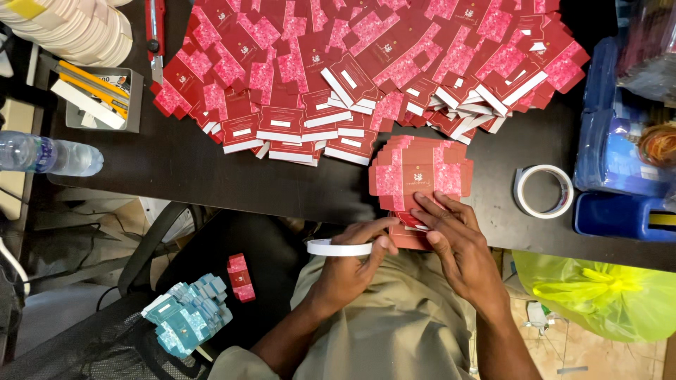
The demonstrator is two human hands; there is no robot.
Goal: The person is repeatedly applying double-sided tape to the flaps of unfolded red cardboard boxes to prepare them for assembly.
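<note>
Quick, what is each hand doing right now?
Left hand: closed, holding a white tape roll.
Right hand: open, fingers pressing the red box blank.

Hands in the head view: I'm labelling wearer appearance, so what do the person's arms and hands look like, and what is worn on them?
Both the left hand and right hand are bare: no gloves, rings, watch or sleeves show. Forearms are uncovered.

Dark table (176, 165), black mesh chair (84, 345), perhaps tiled floor (584, 352), even light
</note>
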